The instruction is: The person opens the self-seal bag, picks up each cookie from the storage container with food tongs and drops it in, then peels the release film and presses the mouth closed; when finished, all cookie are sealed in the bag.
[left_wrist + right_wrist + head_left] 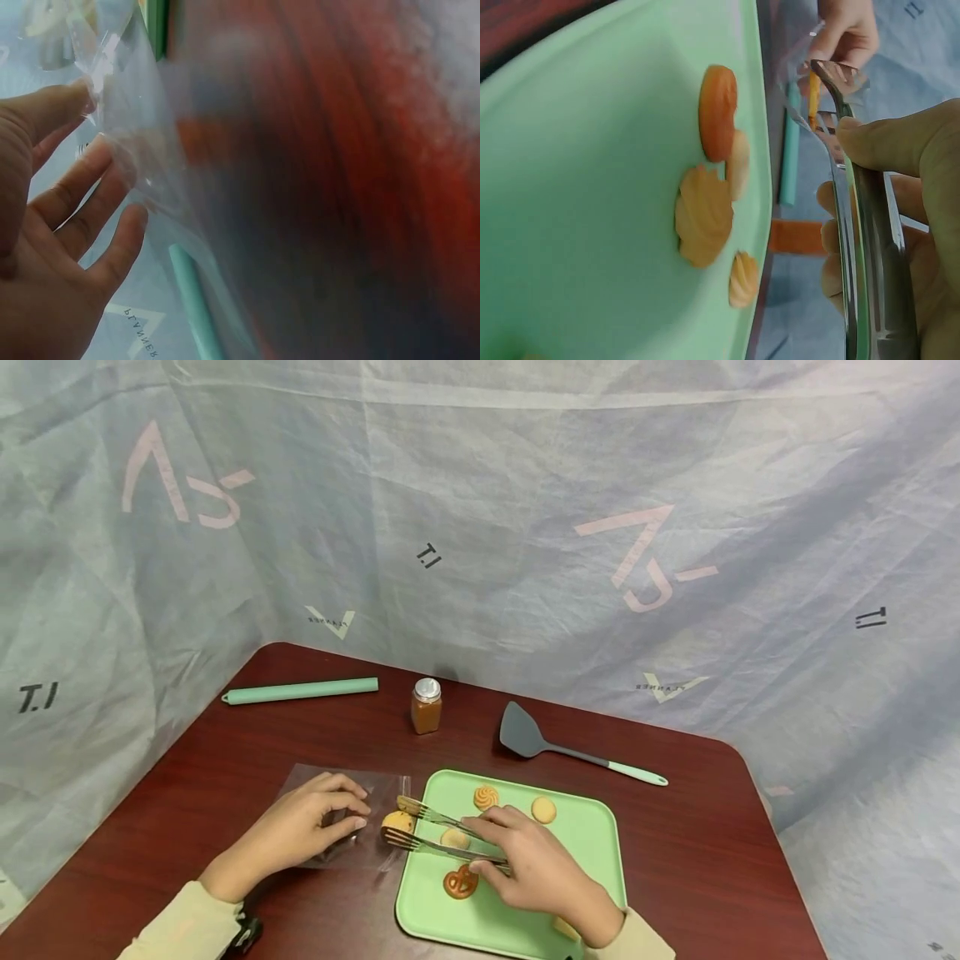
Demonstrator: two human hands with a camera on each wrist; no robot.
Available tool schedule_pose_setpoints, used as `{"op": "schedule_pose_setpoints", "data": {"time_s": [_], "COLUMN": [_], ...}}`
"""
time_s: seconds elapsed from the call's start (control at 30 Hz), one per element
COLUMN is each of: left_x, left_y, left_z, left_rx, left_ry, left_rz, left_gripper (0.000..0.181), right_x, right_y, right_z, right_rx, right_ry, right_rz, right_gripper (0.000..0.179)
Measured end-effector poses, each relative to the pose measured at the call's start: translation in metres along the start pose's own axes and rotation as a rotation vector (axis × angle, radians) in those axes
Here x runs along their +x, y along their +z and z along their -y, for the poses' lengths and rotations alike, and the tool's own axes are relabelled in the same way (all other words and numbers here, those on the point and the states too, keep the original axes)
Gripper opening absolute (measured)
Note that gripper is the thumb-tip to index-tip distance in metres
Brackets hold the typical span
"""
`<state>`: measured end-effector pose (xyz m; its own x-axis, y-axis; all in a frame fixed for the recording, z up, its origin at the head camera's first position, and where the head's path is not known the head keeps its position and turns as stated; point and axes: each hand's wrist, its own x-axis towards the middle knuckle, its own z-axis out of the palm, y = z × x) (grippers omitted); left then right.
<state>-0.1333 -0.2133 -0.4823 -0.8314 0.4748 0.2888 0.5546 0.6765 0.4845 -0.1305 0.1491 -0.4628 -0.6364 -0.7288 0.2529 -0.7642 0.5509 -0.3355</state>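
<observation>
A: And the tongs [885,270] are gripped in the right hand [525,864], fingers and thumb wrapped along the arms, forked tips reaching out over the left rim of the green tray [581,839]!

B: And the speckled cookie [397,821], where is that found?

A: Right between those tips, just past the rim, by the zip-edged side of the clear bag [378,793]. Whether the bag's mouth has been entered cannot be told.

B: Which hand is it nearer to?

A: The left hand [322,814], clearly. The cookie is seen just beside its fingertips, on their right; from the right hand it is separated by the length of the tongs, off to the left and slightly farther from the body.

B: And that left hand, how is it placed?

A: Curled, with the bag's film apparently pinched near thumb and forefinger.

B: How is everything lined up?

A: The tongs are laid out lengthwise from right to left, tips pointed at the left hand. The cookie is round, so no long axis is offered by its face; from the right wrist it is seen edge-on, as a narrow strip. The bag's zip edge is turned towards the tray, running across the tongs' line.
</observation>
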Motion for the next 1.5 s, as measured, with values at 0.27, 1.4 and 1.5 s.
{"op": "schedule_pose_setpoints", "data": {"time_s": [0.27, 1.4, 1.5], "left_x": [-0.004, 0.002, 0.0], "left_y": [0.0, 0.005, 0.006], "left_z": [-0.002, -0.012, -0.012], "left_rx": [-0.089, -0.191, -0.202], "left_ry": [-0.02, 0.042, 0.022], "left_rz": [0.0, -0.157, -0.151], "left_gripper": [0.01, 0.016, 0.015], "right_x": [0.01, 0.056, 0.061], "right_y": [0.007, 0.019, 0.019], "right_z": [0.001, 0.009, 0.011], "right_rx": [0.024, 0.016, 0.011], "right_ry": [-0.006, -0.045, -0.035], "right_rz": [0.074, 0.197, 0.222], "right_gripper": [0.042, 0.041, 0.042]}}
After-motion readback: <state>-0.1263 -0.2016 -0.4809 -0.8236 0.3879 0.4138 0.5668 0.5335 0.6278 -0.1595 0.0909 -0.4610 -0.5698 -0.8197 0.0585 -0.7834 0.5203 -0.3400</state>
